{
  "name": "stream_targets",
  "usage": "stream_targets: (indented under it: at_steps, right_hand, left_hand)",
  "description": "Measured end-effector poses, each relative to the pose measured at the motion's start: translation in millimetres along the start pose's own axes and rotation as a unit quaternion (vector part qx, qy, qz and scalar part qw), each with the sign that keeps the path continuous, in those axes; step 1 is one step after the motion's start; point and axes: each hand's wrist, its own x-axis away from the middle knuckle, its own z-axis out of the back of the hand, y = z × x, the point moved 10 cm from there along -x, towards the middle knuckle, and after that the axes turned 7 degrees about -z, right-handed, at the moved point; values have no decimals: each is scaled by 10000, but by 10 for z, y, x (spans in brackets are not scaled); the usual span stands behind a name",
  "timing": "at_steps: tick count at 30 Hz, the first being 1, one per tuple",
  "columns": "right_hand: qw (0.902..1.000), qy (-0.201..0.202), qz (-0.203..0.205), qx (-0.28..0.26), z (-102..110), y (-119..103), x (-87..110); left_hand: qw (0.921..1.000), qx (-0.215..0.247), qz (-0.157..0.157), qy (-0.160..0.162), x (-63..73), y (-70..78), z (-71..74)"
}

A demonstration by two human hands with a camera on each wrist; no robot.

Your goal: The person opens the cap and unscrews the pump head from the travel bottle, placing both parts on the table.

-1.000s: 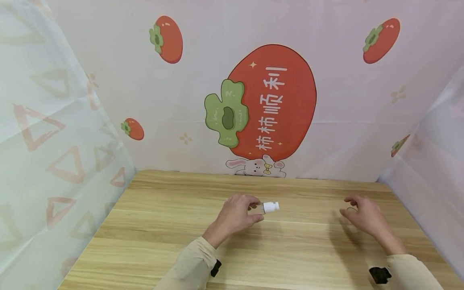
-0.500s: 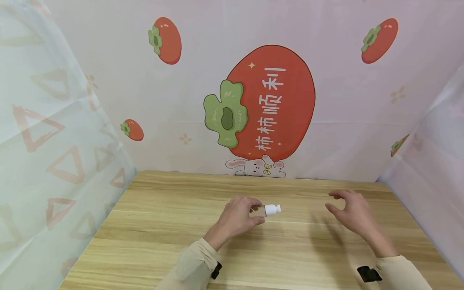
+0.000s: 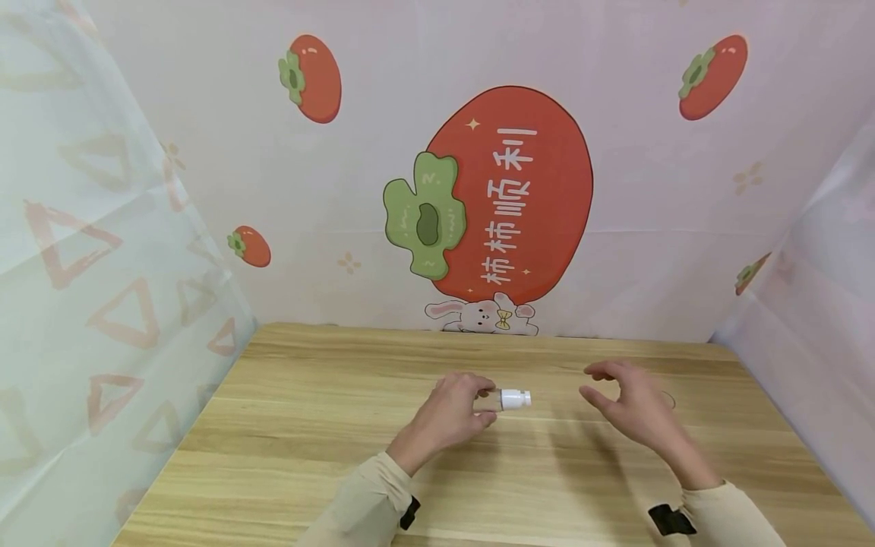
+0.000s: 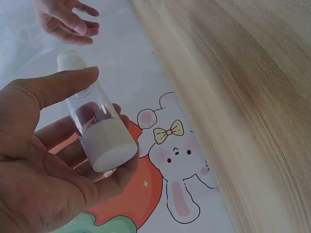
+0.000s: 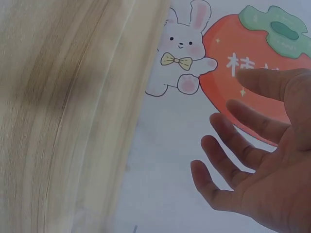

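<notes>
A small clear pump bottle lies sideways in the grip of my left hand, its white top pointing right. The left wrist view shows the bottle pinched between thumb and fingers, with a white section at its bottom end and clear wall above. My right hand holds nothing and hovers over the table to the right of the bottle, fingers apart and loosely bent. In the right wrist view, the right hand has a bare palm and separated fingers.
The wooden table extends to a back wall sheet printed with persimmons and a rabbit. Behind the right hand, a thin curved outline shows on the table; its kind is unclear. Patterned sheets close in both sides.
My right hand has moved left across the table, closer to the bottle, uncovering part of the thin curved outline. The left hand and bottle have shifted only slightly, toward the right and the near edge.
</notes>
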Motion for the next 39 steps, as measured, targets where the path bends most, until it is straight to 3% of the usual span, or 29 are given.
stream_targets:
  at_steps: [12,39]
  right_hand:
    - [9971,-549,90,-519,-237,-166,-37]
    - [9796,-1400,-36,-1443,-560,-380,-63]
  left_hand:
    - [9995,-108,-285,19,-9,55,10]
    - [9998,-167,-101,-68,-19,69,0]
